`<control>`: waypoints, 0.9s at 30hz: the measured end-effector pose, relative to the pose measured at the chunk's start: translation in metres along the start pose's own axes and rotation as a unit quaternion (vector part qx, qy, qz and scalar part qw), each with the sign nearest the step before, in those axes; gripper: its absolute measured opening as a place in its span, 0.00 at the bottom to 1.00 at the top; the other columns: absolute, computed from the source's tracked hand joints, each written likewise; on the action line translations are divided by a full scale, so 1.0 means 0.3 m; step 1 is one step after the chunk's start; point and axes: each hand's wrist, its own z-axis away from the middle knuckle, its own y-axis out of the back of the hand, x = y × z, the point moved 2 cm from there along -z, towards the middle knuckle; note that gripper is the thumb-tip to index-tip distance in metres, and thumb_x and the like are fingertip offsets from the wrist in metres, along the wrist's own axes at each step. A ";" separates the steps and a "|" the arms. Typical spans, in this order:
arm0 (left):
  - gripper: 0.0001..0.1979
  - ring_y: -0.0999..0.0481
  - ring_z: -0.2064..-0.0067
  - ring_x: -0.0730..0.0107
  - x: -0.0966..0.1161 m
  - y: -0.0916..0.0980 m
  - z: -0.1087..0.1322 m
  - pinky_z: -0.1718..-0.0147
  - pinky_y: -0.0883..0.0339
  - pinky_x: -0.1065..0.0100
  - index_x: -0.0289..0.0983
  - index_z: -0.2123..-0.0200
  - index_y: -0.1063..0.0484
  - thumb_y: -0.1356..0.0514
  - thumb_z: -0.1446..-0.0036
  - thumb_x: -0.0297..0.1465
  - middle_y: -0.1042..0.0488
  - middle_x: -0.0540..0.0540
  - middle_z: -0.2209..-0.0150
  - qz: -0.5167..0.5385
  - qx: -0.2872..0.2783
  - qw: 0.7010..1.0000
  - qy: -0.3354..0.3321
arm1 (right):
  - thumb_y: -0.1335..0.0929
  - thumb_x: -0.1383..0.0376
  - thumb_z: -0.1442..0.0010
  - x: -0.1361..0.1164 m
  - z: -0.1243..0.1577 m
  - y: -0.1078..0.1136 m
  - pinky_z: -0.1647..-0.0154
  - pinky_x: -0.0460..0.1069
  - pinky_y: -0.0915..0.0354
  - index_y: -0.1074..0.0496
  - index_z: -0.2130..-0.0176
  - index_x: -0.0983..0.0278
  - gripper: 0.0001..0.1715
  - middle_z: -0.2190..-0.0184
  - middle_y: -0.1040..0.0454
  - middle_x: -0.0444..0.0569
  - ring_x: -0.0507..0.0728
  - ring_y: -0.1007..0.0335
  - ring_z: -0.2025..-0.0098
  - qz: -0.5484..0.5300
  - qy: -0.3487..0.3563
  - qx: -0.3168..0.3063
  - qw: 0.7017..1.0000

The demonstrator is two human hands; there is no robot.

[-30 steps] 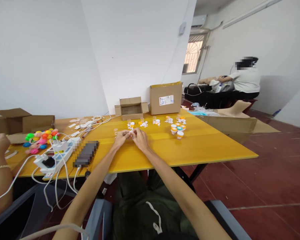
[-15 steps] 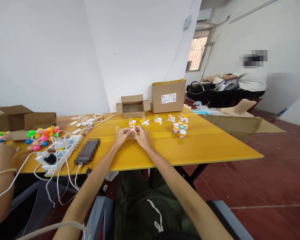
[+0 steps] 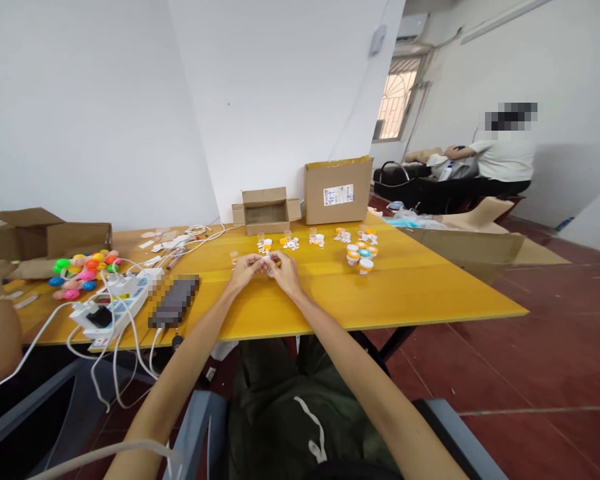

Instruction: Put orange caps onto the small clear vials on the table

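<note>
My left hand (image 3: 247, 268) and my right hand (image 3: 285, 272) meet above the table, fingertips pinched together on a small white piece (image 3: 267, 258). The piece is too small to make out fully. Just beyond the fingers lie small white pieces with dark marks and an orange lid (image 3: 263, 251). A clear little cup (image 3: 234, 257) stands beside my left hand. More white pieces (image 3: 293, 245) lie in small heaps along the back, with clear cups and lids among them. To the right of my right hand stand several small tubs (image 3: 365, 267) with white, orange and teal lids.
An open carton (image 3: 266, 217) and a closed box (image 3: 337, 193) stand at the table's back. On the left are a power strip (image 3: 135, 303) with cables, a phone (image 3: 175, 301), colourful balls (image 3: 87, 273) and a co-worker's arm (image 3: 0, 340). Another person (image 3: 505, 160) sits far right.
My hands stay in almost the same spot, fingers still pinched on the small white piece. At the left edge, the co-worker's hand has moved up and left, away from the colourful balls.
</note>
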 end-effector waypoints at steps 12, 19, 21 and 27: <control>0.12 0.26 0.73 0.70 0.014 -0.002 0.007 0.70 0.33 0.69 0.35 0.72 0.23 0.32 0.52 0.39 0.23 0.48 0.77 0.024 -0.007 1.000 -0.014 | 0.34 0.62 0.45 0.006 -0.003 0.005 0.66 0.48 0.34 0.32 0.72 0.59 0.05 0.74 0.25 0.43 0.55 0.29 0.69 -0.095 -0.001 0.015 0.995; 0.11 0.25 0.71 0.68 0.014 -0.003 0.004 0.68 0.32 0.68 0.35 0.72 0.24 0.33 0.50 0.38 0.24 0.49 0.77 0.011 -0.003 0.999 -0.030 | 0.35 0.61 0.45 -0.014 0.001 0.009 0.65 0.49 0.35 0.32 0.72 0.59 0.06 0.75 0.26 0.43 0.55 0.30 0.70 -0.107 0.004 0.028 0.994; 0.11 0.24 0.69 0.67 0.016 -0.008 0.002 0.67 0.31 0.67 0.36 0.68 0.23 0.34 0.48 0.38 0.23 0.48 0.75 -0.016 -0.001 0.999 -0.050 | 0.35 0.61 0.45 -0.016 0.002 0.012 0.64 0.49 0.35 0.32 0.72 0.59 0.06 0.74 0.26 0.43 0.55 0.31 0.69 -0.103 0.006 0.045 0.994; 0.07 0.24 0.61 0.61 0.018 0.022 0.018 0.58 0.31 0.61 0.40 0.63 0.26 0.40 0.45 0.28 0.23 0.45 0.66 -0.283 0.092 0.951 -0.085 | 0.36 0.62 0.45 -0.012 0.000 0.021 0.64 0.50 0.36 0.34 0.72 0.59 0.05 0.72 0.27 0.44 0.56 0.31 0.68 -0.089 -0.010 0.093 0.992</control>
